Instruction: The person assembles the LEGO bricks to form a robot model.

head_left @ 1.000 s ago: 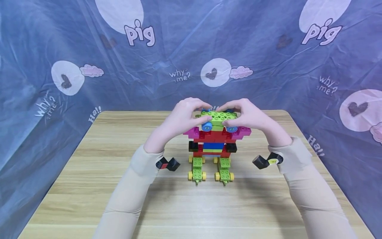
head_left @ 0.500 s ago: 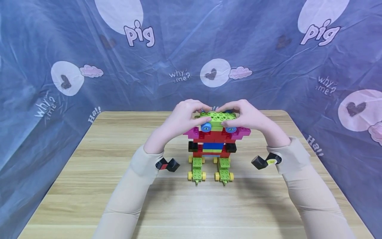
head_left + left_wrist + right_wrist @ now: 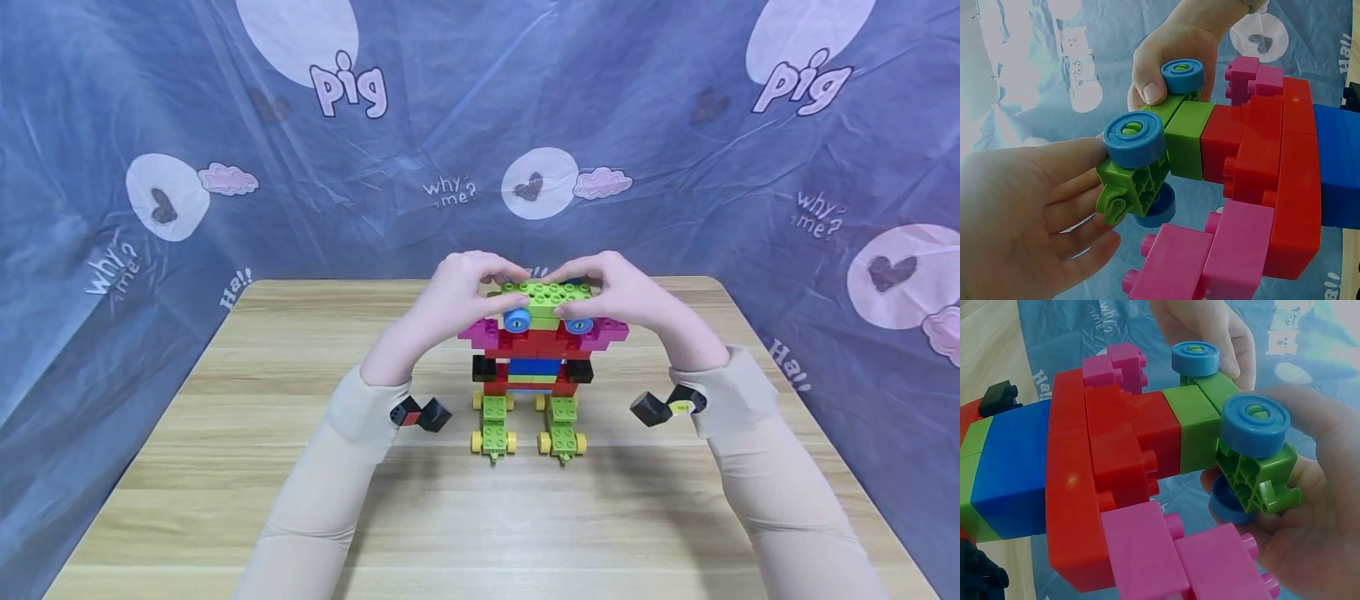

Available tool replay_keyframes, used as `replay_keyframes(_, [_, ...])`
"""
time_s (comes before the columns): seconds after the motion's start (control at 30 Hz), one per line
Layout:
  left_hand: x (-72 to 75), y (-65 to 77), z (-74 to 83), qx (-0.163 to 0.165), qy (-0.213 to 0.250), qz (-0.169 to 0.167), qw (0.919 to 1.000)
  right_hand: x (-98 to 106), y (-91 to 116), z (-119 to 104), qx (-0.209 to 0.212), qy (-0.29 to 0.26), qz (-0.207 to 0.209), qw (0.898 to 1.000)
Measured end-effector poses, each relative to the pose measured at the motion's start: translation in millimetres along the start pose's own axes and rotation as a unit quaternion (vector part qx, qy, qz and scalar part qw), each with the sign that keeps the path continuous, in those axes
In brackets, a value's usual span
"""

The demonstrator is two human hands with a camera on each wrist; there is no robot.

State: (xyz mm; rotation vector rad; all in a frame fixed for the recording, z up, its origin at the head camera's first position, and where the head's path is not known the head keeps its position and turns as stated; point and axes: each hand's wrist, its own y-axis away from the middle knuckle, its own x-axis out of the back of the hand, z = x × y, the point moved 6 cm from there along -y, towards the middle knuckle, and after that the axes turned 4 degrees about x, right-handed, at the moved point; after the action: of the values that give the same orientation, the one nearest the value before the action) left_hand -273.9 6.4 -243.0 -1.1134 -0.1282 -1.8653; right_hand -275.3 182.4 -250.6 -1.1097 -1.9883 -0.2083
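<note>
A toy figure of big plastic bricks stands on the wooden table (image 3: 285,467). On its top lies a light green wheeled base (image 3: 551,296) with blue wheels (image 3: 1135,139). My left hand (image 3: 468,287) grips the base's left end between thumb and fingers. At the right end my right hand (image 3: 615,287) holds it the same way. Under the base come a green brick (image 3: 1192,428), red bricks (image 3: 536,342) and stepped pink bricks (image 3: 1175,262) out to each side. Lower down are a blue brick (image 3: 535,367) and black bricks (image 3: 483,368).
Two green wheeled bases (image 3: 494,425) with yellow wheels (image 3: 581,443) form the figure's feet. A blue printed cloth (image 3: 480,108) hangs behind and beside the table. Small black cameras (image 3: 433,414) stick out from both sleeves.
The green wheeled base has settled very slightly lower on the figure, both hands moving down with it. Their grip looks the same.
</note>
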Motion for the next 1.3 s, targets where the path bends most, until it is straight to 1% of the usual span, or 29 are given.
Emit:
replay_keyframes(0.3, [0.3,0.6,-2.0,0.027,0.012,-0.002,0.9996,-1.3,0.8,0.5,-0.009,0.002,-0.003,1.0])
replay_keyframes(0.57, [-1.0,0.6,-4.3,0.039,0.018,-0.002,0.9991,-3.4,3.2,3.6,-0.016,-0.011,-0.001,1.0])
replay_keyframes(0.9, [-1.4,0.8,-6.0,0.043,0.024,-0.001,0.9988,-5.7,4.5,3.1,-0.009,-0.012,0.011,1.0])
replay_keyframes(1.17, [-1.5,1.2,-5.5,0.033,0.034,0.004,0.9989,-6.2,5.2,2.5,-0.004,-0.015,0.016,1.0])
replay_keyframes(1.3, [-1.8,1.9,-5.3,0.033,0.032,0.006,0.9989,-6.8,5.6,3.7,-0.01,-0.019,0.015,1.0])
